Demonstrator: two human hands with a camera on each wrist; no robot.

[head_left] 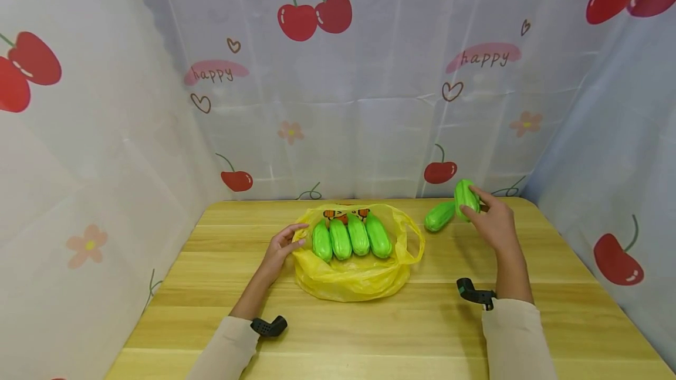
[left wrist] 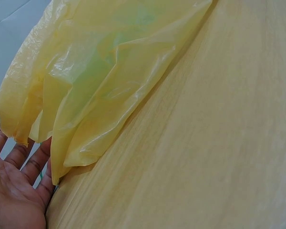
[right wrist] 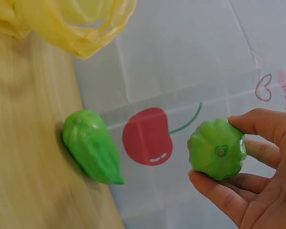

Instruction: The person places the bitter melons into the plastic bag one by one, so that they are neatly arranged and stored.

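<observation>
A yellow plastic bag (head_left: 351,286) lies on its side with its mouth showing and several green ribbed gourds (head_left: 340,239) side by side in it. My left hand (head_left: 278,251) holds the bag's left edge; in the left wrist view its fingers (left wrist: 34,164) go behind the thin plastic. Raised at the right, my right hand (head_left: 495,219) grips another green gourd (head_left: 465,198) between thumb and fingers. The right wrist view shows this held gourd (right wrist: 218,151) end-on. Another gourd (head_left: 439,216) lies on the table just left of the right hand.
The wooden table (head_left: 369,345) ends at a back edge against a curtain (head_left: 359,151) printed with cherries. A loop handle (head_left: 415,245) of the bag sticks out towards the right. Each wrist carries a black camera mount (head_left: 269,326).
</observation>
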